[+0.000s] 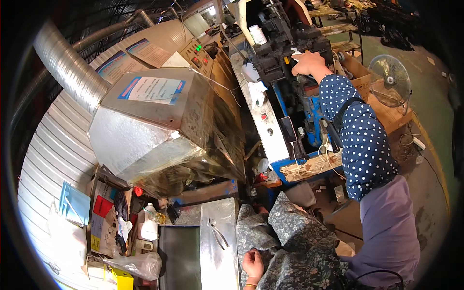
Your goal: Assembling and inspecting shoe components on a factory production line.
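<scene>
My right arm, in a polka-dot sleeve cover, stretches forward to a dark, greasy machine (273, 65) with a blue frame. At its upper part is my right hand (309, 64), fingers bent down onto the mechanism; whatever they grip is hidden. A small white piece (295, 51) shows beside the fingertips. My left hand (253, 265) rests low by my lap, against the floral apron (299, 232). Its fingers are curled in, and nothing shows in them. To its left, pliers (218, 233) lie on a metal surface (208, 210).
A white bottle (257, 35) stands atop the machine. A phone (288, 129) with a cable lies by the white panel with a red button (264, 117). Left are a large metal hood (145, 116) and a cluttered box (99, 212). A fan (389, 80) stands at right.
</scene>
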{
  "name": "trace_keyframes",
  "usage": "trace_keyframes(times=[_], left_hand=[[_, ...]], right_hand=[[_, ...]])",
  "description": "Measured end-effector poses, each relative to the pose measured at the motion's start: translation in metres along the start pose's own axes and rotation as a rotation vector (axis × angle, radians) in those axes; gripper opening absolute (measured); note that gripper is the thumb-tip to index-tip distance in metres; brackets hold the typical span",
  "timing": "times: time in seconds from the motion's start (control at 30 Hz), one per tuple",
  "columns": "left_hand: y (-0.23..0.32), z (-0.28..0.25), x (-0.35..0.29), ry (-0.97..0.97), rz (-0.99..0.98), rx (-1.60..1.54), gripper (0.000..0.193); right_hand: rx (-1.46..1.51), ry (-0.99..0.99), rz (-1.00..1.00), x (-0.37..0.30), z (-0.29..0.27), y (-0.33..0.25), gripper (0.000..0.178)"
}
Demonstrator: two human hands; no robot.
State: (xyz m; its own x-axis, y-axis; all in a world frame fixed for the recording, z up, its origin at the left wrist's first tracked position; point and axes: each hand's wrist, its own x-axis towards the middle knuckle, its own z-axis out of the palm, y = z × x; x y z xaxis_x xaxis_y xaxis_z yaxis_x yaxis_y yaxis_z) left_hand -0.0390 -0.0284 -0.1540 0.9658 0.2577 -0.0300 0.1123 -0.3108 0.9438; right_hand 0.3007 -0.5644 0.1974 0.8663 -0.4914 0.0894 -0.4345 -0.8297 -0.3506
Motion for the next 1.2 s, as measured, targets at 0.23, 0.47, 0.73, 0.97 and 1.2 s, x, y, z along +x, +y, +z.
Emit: trace_keyframes(times=[0.23,0.47,0.73,0.97,1.2], left_hand=[[-0.011,-0.002,0.002,0.023,0.047,0.147,0.015],[-0.022,-0.007,0.001,0.015,0.052,0.022,0.009],[-0.024,-0.011,0.000,-0.037,-0.025,-0.143,0.009],[-0.016,-0.009,0.003,-0.033,-0.007,-0.090,0.010],[-0.014,-0.011,0.003,-0.101,-0.013,-0.190,0.007]], right_hand=[[-0.005,0.220,-0.006,-0.004,0.016,0.000,0.080],[-0.009,0.208,0.077,-0.005,0.016,-0.004,0.092],[-0.028,0.207,0.020,-0.005,0.018,0.001,0.082],[-0.009,0.227,0.020,-0.016,0.032,-0.002,0.077],[-0.126,0.318,-0.051,-0.050,0.051,0.020,0.081]])
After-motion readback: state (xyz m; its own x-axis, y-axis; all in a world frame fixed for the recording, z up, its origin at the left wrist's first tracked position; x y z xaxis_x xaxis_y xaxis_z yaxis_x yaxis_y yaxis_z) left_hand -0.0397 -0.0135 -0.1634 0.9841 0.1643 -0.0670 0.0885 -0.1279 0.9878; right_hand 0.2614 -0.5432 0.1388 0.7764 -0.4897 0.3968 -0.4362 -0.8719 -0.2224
